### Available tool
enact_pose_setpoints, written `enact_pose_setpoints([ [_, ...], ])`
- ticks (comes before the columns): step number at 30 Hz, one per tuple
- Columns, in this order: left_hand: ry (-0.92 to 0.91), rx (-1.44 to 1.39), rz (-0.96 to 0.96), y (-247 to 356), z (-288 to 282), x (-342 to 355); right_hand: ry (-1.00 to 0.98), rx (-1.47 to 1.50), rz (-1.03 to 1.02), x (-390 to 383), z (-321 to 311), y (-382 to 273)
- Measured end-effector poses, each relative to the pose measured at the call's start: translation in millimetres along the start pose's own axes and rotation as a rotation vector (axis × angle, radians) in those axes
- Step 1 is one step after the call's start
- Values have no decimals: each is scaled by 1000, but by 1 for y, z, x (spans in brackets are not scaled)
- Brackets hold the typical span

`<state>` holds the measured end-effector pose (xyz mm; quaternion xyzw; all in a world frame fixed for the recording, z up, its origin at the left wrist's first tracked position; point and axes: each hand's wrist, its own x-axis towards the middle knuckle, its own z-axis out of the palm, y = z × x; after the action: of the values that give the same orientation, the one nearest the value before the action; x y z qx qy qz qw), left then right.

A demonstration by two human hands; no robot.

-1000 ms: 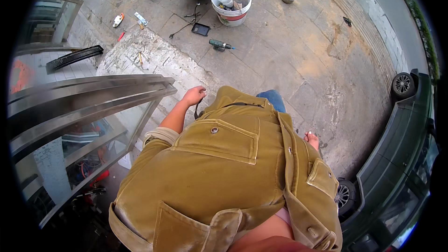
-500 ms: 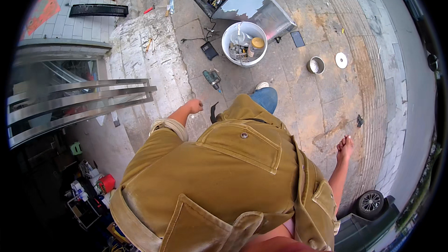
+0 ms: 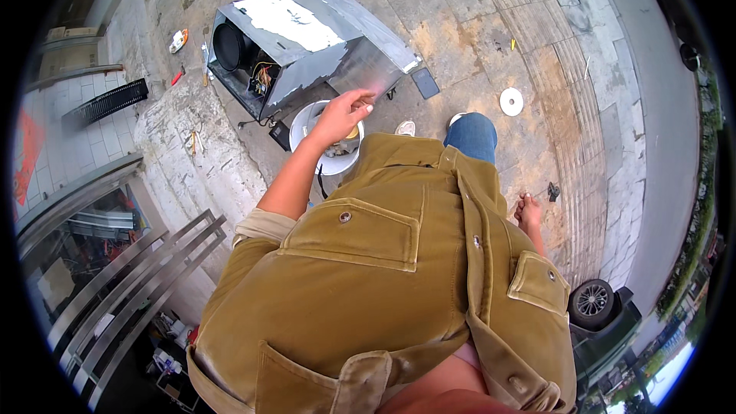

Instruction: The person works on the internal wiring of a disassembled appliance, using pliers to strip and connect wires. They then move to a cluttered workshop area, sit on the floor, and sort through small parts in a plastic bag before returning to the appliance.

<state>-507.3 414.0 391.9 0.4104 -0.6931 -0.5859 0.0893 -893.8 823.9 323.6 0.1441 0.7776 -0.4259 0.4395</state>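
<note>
My left hand (image 3: pixel 343 116) reaches forward in the air, fingers loosely bent and parted from the thumb, with nothing seen in it. From above it covers part of a white bucket (image 3: pixel 305 119) that has small items inside. Beyond the hand lies a grey metal cabinet (image 3: pixel 326 69), its surface partly white, with a black round part (image 3: pixel 232 47) and loose wires (image 3: pixel 265 78) at its open end. My right hand (image 3: pixel 527 211) hangs low at my right side, its fingers curled in and no object visible in them. A small black object (image 3: pixel 553 191) lies on the ground beyond it.
A dark flat rectangular object (image 3: pixel 425 83) and a white disc (image 3: pixel 511 102) lie on the paving. Metal rails (image 3: pixel 146 291) stand at the left, below a black slatted grille (image 3: pixel 115 101). A vehicle wheel (image 3: pixel 592 300) shows at the lower right.
My body has moved forward and turned, so the bucket and cabinet appear nearer and further left. My left hand has swung up and forward across the bucket. The drill is now out of sight.
</note>
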Motion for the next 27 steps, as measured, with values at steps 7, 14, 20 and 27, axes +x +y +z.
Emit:
enact_pose_setpoints([
  [7,169,339,-106,22,-44,134,-92,-475,163,93,39,-110],
  [14,420,-46,-279,17,-71,357,-276,-527,18,291,200,-405],
  [20,479,-164,-541,-20,-112,475,-499,-353,-96,389,358,-665],
  [27,606,-92,-722,-71,-182,562,-571,-339,-122,436,478,-814],
])
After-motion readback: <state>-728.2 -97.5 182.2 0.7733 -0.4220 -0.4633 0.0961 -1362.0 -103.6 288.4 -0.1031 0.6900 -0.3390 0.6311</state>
